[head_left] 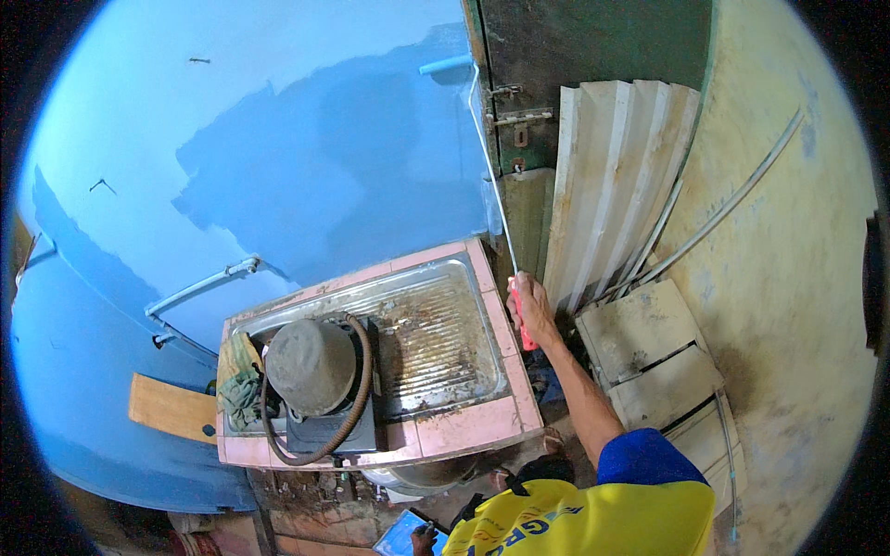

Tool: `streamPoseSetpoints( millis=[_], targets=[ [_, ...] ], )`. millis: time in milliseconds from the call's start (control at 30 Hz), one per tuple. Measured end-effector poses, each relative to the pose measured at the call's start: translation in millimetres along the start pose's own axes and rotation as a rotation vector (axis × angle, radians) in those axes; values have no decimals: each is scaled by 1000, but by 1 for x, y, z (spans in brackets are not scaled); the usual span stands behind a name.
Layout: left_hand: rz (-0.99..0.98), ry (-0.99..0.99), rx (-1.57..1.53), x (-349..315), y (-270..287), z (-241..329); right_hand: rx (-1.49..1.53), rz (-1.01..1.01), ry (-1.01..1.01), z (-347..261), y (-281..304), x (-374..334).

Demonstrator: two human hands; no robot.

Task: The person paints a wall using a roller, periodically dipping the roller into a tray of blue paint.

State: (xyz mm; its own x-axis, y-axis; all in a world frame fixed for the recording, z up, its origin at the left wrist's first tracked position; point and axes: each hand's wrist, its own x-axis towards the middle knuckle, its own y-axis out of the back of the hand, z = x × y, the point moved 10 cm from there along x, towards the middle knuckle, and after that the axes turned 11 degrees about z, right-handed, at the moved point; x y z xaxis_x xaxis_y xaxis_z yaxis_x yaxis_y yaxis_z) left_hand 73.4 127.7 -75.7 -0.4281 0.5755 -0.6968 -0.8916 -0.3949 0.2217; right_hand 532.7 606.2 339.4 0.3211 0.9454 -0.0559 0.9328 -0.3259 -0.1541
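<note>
My right hand (532, 310) is closed round the red handle of a paint roller (446, 65). Its long bent metal rod runs up to the blue roller sleeve, which lies against the wall beside the door frame. A darker blue patch of paint (371, 157) spreads over the light blue wall (250, 56) left of the sleeve. At the lower edge, my left hand (424, 539) grips the edge of a blue paint tray (399, 532); part of that hand and tray is cut off.
A pink-tiled counter with a steel sink (436, 343) stands below the wall, bearing an upturned grey pot (311, 367) and a brown hose (363, 371). Corrugated sheet (616, 176) leans at the dark door (593, 46). Cartons (649, 343) and pipes (732, 199) stand right.
</note>
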Motion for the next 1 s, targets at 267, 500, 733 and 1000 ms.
streamPoseSetpoints(
  millis=[267,500,733,1000],
  targets=[
    [6,20,17,-6,0,-1,-35,21,-12,-4,3,8],
    [7,34,24,-11,-2,-4,59,-9,-106,65,18,-2],
    [19,39,11,-10,-1,-5,28,8,-171,91,32,-40],
    [14,39,14,-6,-4,-2,56,1,11,17,21,5]
  ],
)
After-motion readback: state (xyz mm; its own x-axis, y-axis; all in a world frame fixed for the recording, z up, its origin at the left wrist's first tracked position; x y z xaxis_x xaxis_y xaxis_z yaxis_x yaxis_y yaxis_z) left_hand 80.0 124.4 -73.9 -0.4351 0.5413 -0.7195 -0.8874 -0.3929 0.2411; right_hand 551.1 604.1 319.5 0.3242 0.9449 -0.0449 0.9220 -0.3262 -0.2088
